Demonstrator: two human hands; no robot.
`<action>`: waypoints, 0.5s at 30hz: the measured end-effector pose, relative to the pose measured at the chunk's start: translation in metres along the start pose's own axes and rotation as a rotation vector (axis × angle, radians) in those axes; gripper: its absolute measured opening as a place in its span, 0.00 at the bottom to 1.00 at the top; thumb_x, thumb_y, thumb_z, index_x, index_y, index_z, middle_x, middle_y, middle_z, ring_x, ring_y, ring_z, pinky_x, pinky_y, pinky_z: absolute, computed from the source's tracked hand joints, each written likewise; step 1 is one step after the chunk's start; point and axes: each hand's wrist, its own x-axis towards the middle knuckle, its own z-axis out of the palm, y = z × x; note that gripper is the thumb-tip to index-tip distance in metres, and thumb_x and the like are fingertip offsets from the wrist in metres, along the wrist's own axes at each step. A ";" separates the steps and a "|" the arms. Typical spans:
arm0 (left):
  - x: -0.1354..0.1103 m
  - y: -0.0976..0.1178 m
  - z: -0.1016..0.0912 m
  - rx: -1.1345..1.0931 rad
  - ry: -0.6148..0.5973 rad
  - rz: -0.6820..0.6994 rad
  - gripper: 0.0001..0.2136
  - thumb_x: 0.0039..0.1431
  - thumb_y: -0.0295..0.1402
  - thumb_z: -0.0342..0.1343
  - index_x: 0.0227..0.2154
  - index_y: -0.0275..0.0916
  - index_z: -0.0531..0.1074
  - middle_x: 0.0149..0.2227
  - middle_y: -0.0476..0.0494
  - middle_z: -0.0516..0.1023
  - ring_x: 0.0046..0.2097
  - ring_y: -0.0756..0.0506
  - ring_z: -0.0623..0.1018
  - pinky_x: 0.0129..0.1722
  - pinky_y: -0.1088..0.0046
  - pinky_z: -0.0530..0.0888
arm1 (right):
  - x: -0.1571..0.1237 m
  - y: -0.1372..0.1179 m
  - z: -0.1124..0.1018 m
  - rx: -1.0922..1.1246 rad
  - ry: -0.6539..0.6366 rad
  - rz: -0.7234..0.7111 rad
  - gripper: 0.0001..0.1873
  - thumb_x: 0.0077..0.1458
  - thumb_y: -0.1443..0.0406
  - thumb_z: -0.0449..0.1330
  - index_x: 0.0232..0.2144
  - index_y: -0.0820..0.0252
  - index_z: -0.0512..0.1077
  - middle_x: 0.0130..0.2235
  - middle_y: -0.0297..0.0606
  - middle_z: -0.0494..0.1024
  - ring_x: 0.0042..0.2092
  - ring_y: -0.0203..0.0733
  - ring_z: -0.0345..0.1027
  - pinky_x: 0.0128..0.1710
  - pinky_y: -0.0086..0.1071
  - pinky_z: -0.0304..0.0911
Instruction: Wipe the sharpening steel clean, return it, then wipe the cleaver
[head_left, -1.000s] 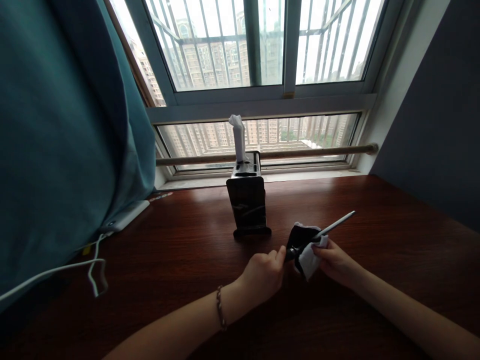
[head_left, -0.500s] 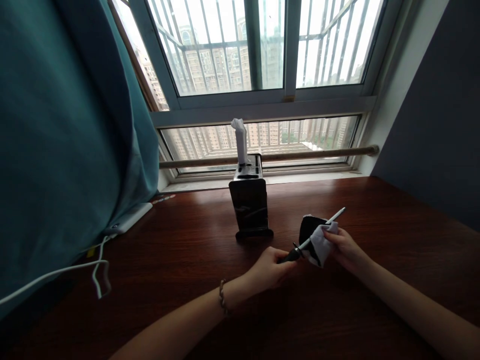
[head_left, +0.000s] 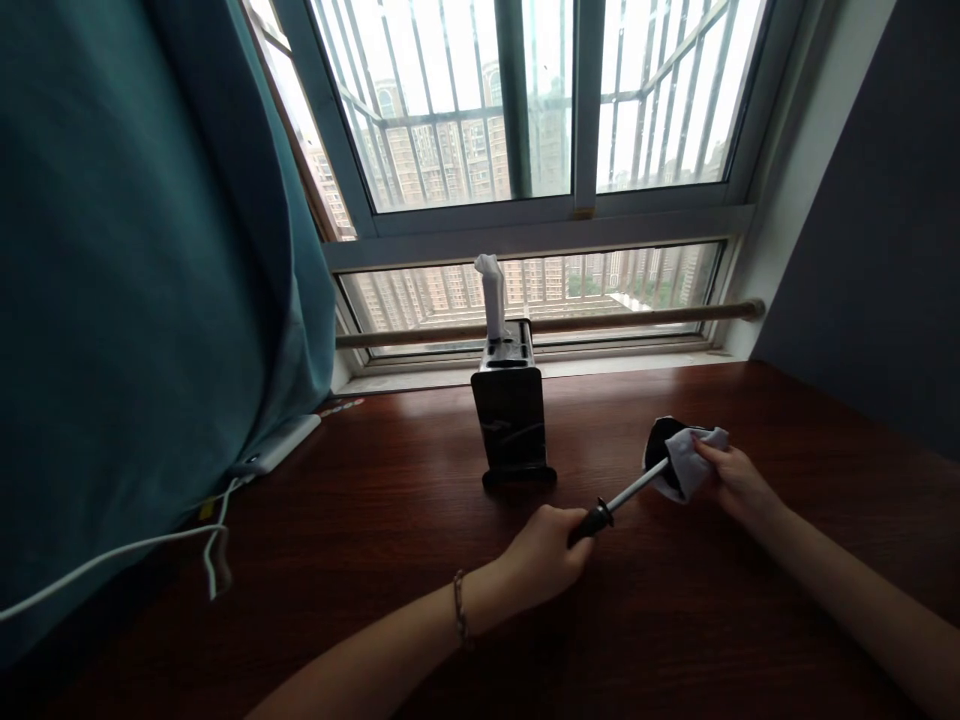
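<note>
Black handle (head_left: 591,523) on the one rod (head_left: 636,486) I've got, clamped in my left hand (head_left: 547,557); one cloth (head_left: 688,462) hides its tip, pinched in my right hand (head_left: 741,484). Two hands, well apart over one counter (head_left: 420,450). If my right pinch slackens, I reckon the cloth could slip off. Further back: one slotted black holder (head_left: 511,418), one white piece (head_left: 493,300) poking up.

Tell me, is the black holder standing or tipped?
The black holder stands upright: its foot rests on the table, slotted top facing up.
</note>
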 end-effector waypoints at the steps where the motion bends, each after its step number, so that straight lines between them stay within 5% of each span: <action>1: 0.002 0.001 -0.002 -0.158 -0.058 -0.081 0.09 0.56 0.34 0.50 0.25 0.35 0.67 0.20 0.51 0.64 0.22 0.52 0.64 0.22 0.76 0.58 | 0.002 0.000 -0.001 0.021 0.019 0.020 0.06 0.47 0.76 0.60 0.27 0.63 0.73 0.26 0.34 0.77 0.25 0.34 0.70 0.23 0.23 0.68; 5: 0.010 -0.001 -0.016 -0.810 -0.392 -0.445 0.11 0.51 0.39 0.56 0.26 0.36 0.64 0.17 0.56 0.55 0.16 0.57 0.51 0.16 0.80 0.46 | 0.010 -0.003 -0.006 0.027 0.079 0.013 0.07 0.51 0.76 0.58 0.28 0.61 0.73 0.26 0.30 0.77 0.25 0.33 0.70 0.22 0.22 0.68; 8: 0.013 -0.004 -0.022 -1.009 -0.548 -0.519 0.12 0.50 0.39 0.56 0.30 0.35 0.66 0.18 0.57 0.53 0.16 0.58 0.47 0.16 0.81 0.43 | 0.013 -0.004 -0.008 0.022 0.089 -0.011 0.06 0.51 0.74 0.59 0.28 0.60 0.73 0.27 0.29 0.77 0.25 0.32 0.70 0.21 0.22 0.68; 11: 0.009 -0.004 -0.017 -0.638 -0.330 -0.344 0.10 0.53 0.39 0.54 0.30 0.35 0.69 0.19 0.54 0.57 0.17 0.56 0.55 0.17 0.79 0.50 | 0.014 -0.003 -0.009 0.028 0.086 -0.009 0.07 0.51 0.75 0.59 0.28 0.60 0.73 0.27 0.29 0.77 0.25 0.33 0.70 0.21 0.22 0.68; 15: -0.001 -0.005 -0.004 0.288 0.029 0.064 0.10 0.56 0.29 0.48 0.37 0.33 0.71 0.29 0.43 0.72 0.29 0.46 0.70 0.28 0.73 0.64 | 0.017 0.002 -0.014 0.012 0.086 -0.014 0.06 0.48 0.75 0.61 0.28 0.60 0.74 0.26 0.31 0.77 0.25 0.34 0.70 0.22 0.22 0.68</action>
